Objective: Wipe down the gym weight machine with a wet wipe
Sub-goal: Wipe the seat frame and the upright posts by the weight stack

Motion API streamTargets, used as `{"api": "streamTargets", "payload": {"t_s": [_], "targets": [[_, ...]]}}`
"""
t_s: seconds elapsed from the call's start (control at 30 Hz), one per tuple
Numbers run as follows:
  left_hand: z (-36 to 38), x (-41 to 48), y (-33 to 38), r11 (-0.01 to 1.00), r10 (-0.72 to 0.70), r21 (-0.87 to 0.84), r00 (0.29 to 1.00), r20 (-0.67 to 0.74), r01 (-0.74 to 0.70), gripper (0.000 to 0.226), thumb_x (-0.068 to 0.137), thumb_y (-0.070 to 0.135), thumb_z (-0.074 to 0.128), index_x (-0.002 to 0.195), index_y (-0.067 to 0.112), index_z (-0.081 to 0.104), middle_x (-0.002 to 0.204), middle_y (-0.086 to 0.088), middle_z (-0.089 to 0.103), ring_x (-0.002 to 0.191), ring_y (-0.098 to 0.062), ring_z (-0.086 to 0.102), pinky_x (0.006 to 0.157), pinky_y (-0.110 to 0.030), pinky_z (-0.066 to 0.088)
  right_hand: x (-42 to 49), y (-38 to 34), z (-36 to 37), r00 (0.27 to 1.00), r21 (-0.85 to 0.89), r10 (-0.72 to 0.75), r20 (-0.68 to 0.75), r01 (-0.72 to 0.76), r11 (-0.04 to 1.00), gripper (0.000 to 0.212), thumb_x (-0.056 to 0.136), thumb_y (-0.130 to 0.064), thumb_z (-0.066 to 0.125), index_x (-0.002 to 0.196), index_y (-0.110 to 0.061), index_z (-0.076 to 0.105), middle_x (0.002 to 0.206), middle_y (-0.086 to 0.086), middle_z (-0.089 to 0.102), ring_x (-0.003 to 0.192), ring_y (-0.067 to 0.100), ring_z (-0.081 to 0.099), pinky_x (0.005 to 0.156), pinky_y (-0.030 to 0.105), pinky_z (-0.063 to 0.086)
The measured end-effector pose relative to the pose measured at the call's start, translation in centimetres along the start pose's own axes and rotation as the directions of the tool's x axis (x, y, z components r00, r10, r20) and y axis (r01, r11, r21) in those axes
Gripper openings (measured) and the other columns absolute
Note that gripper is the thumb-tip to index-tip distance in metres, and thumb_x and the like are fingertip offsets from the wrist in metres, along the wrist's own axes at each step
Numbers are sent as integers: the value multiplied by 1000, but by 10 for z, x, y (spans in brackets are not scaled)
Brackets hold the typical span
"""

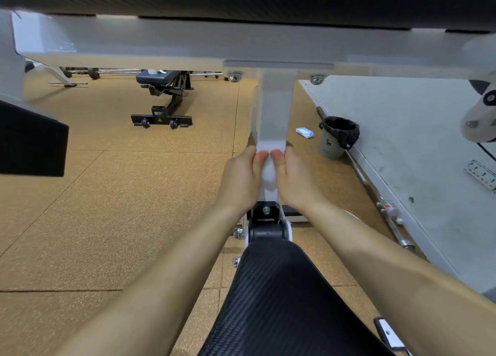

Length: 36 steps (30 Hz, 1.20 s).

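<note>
The left hand [240, 177] and right hand [296, 179] are clasping the machine's white upright post [275, 108] from either side, fingers curling behind it and thumbs pressing the wet wipe [269, 145] flat against its near face. The post-wiping step seems to be in hand, with the crossbeam [188, 49] well above the grip and the black bracket [265, 212] just below it. The next move is likely calling for an even squeeze while sliding along the post, so the wipe is not bunching.

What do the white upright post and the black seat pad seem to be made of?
The white upright post looks like painted metal: smooth, glossy, under a bolted plate. The black seat pad seems vinyl, embossed with a carbon-weave texture.
</note>
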State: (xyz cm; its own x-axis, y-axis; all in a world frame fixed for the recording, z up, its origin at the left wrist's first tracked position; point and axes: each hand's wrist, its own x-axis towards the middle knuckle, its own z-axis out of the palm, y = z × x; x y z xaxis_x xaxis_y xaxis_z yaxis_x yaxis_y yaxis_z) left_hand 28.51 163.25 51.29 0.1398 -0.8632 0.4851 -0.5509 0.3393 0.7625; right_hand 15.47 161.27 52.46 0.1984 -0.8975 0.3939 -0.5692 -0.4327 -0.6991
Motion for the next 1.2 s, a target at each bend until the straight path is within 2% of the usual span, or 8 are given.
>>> {"api": "streamTargets", "payload": {"t_s": [0.2, 0.3, 0.43, 0.63, 0.73, 0.93, 1.1, 1.2], "targets": [[8, -42, -41, 969, -24, 245, 973, 228, -34, 49, 107, 34, 39, 155, 31, 28, 79, 4, 63, 67, -17, 62, 67, -37, 55, -26, 30, 9, 962, -164, 45, 271, 0, 986, 36, 108, -32, 39, 138, -15, 46, 111, 2, 65, 94, 17, 60, 66, 23, 39], [5, -46, -45, 968, 16, 241, 982, 189, -62, 50, 105, 37, 46, 153, 31, 36, 79, 4, 67, 62, -15, 60, 65, -39, 56, -29, 36, 7, 967, -217, 31, 255, 26, 976, 34, 104, -35, 48, 132, -16, 53, 104, 1, 70, 91, 22, 65, 66, 30, 40], [-6, -34, -12, 969, 189, 188, 969, -160, -158, 39, 99, 30, 63, 136, 20, 62, 89, 5, 77, 62, -6, 66, 61, -27, 57, -26, 8, -6, 991, -244, -80, -105, 53, 968, 19, 100, -29, 58, 114, -18, 66, 74, -7, 64, 62, 14, 52, 53, 29, 31], [-32, 4, 43, 967, 242, 32, 878, -413, -252, 12, 89, 8, 74, 97, 12, 66, 91, 7, 68, 79, -6, 65, 72, -25, 57, -11, -34, -44, 906, -22, -66, -417, 63, 998, 14, 92, -27, 71, 97, -18, 62, 83, -14, 62, 75, 13, 59, 71, 30, 48], [-42, 19, 56, 887, 459, 182, 777, -431, -424, 11, 84, -5, 67, 86, 5, 66, 88, -5, 65, 78, -11, 58, 63, -27, 52, 0, -53, -58, 845, -40, -178, -504, 183, 982, 24, 91, -19, 70, 91, -21, 46, 76, -15, 51, 65, 0, 47, 60, 12, 36], [-54, 48, 73, 717, 695, 430, 607, -386, -548, 16, 89, -5, 60, 95, -1, 74, 97, -15, 67, 90, -27, 65, 71, -38, 53, 18, -70, -66, 714, -201, -395, -579, 345, 917, 15, 85, 4, 51, 89, -9, 56, 92, 7, 57, 78, 14, 48, 65, 30, 39], [-49, 58, 77, 676, 705, 558, 645, -296, -482, 25, 96, 5, 55, 115, -3, 69, 120, -20, 65, 101, -33, 66, 83, -41, 56, 23, -69, -61, 624, -307, -489, -609, 383, 871, 22, 92, 0, 51, 97, -3, 73, 104, 12, 63, 96, 14, 56, 78, 18, 43], [-42, 58, 76, 609, 700, 690, 674, -234, -392, 34, 99, 22, 52, 121, 1, 68, 127, -17, 66, 112, -35, 65, 94, -47, 53, 26, -66, -58, 615, -423, -558, -558, 368, 828, 30, 99, -6, 47, 117, 4, 68, 121, 17, 63, 114, 25, 59, 95, 34, 50]]}}
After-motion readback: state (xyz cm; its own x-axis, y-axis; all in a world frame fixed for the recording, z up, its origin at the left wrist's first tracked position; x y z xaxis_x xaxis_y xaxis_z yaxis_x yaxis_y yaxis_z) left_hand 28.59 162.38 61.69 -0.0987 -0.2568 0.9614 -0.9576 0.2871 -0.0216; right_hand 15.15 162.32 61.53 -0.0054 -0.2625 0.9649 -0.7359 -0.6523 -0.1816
